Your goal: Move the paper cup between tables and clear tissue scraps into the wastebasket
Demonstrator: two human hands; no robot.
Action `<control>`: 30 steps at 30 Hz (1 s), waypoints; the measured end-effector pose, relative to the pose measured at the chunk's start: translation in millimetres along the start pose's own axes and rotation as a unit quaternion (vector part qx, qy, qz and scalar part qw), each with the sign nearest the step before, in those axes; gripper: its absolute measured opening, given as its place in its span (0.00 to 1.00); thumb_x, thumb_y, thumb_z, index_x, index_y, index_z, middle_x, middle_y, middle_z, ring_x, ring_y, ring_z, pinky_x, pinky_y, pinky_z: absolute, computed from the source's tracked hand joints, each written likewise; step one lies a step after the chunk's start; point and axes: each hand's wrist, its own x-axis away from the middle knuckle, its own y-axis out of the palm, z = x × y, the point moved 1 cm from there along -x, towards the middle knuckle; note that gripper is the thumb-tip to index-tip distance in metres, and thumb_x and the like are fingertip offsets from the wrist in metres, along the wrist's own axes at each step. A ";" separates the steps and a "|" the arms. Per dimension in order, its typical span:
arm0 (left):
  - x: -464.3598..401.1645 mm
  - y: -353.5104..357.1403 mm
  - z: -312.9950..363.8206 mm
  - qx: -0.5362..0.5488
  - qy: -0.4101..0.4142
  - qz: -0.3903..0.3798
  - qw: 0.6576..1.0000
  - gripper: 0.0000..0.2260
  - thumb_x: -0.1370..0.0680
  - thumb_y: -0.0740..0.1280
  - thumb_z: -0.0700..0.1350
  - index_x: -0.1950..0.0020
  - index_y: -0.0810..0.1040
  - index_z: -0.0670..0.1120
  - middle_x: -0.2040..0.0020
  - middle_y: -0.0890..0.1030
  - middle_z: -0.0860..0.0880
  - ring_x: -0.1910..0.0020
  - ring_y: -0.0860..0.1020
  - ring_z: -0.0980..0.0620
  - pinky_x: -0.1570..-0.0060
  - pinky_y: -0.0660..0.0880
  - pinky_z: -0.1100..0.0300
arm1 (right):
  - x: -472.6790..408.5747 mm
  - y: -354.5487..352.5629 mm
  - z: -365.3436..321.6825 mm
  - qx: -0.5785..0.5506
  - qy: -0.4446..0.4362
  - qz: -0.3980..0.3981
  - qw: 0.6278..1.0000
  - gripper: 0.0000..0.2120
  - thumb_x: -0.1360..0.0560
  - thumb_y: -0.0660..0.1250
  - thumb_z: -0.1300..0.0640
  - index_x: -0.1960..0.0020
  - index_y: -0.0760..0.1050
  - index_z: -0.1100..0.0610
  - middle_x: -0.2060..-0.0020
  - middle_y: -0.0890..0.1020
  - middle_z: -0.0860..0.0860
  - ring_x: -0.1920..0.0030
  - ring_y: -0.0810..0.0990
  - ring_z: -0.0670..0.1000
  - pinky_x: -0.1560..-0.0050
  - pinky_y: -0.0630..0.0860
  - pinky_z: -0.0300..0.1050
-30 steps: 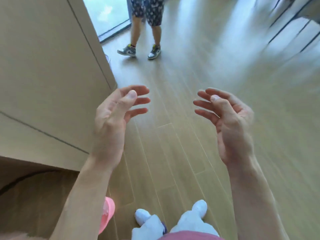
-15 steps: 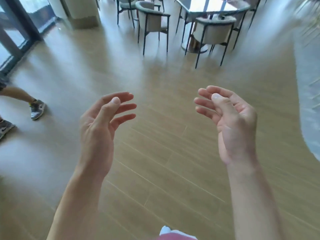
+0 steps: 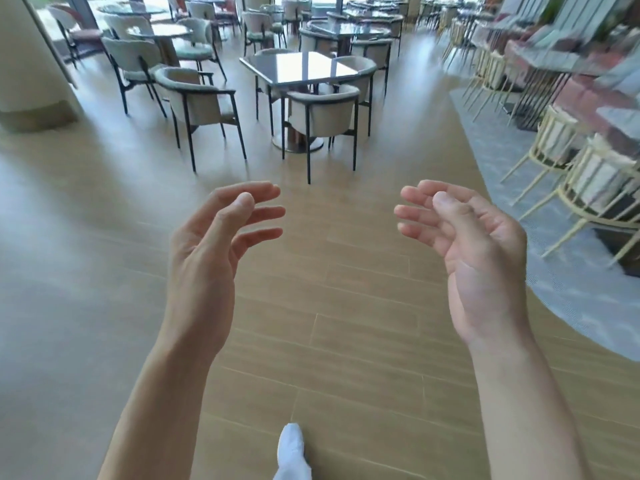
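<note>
A person's two bare hands hang in mid-air above a wood-plank floor (image 3: 346, 306) in a dining hall, palms turned toward each other and well apart. The left hand (image 3: 211, 258) is loose, its fingers (image 3: 263, 213) gently curved and slightly spread, the thumb raised beside them; it holds and touches nothing. The right hand (image 3: 481, 258) mirrors it, fingers relaxed and a little bent, thumb up over the palm, likewise carrying nothing. Both forearms are bare and reach in from the bottom edge. Between them, at the bottom of the view, the toe of a white shoe (image 3: 291, 452) steps onto the floor.

Neither a paper cup nor tissue scraps nor a wastebasket can be seen from the head camera.

Straight ahead stands a square table (image 3: 298, 69) with a glossy top that catches the light, ringed by pale upholstered armchairs on thin dark legs; the nearest armchair (image 3: 323, 114) sits on the near side of it, another armchair (image 3: 197, 98) to the left. More tables and chairs fill the room behind, toward bright windows. A pale column (image 3: 31, 64) rises at the far left. To the right, a grey carpet (image 3: 571, 289) curves across the floor, carrying light-framed chairs (image 3: 602, 178) that are blurred. No lettering or brand is legible anywhere.
</note>
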 end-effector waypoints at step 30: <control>-515.7 272.0 -223.4 0.056 -0.011 -0.156 0.986 0.13 0.25 0.67 0.53 0.50 0.87 0.49 0.43 0.85 0.43 0.44 0.83 0.42 0.48 0.79 0.54 | -528.6 -56.0 143.2 0.024 -0.038 0.144 0.989 0.08 0.19 0.66 0.62 0.47 0.84 0.58 0.48 0.88 0.54 0.47 0.87 0.57 0.45 0.83 0.51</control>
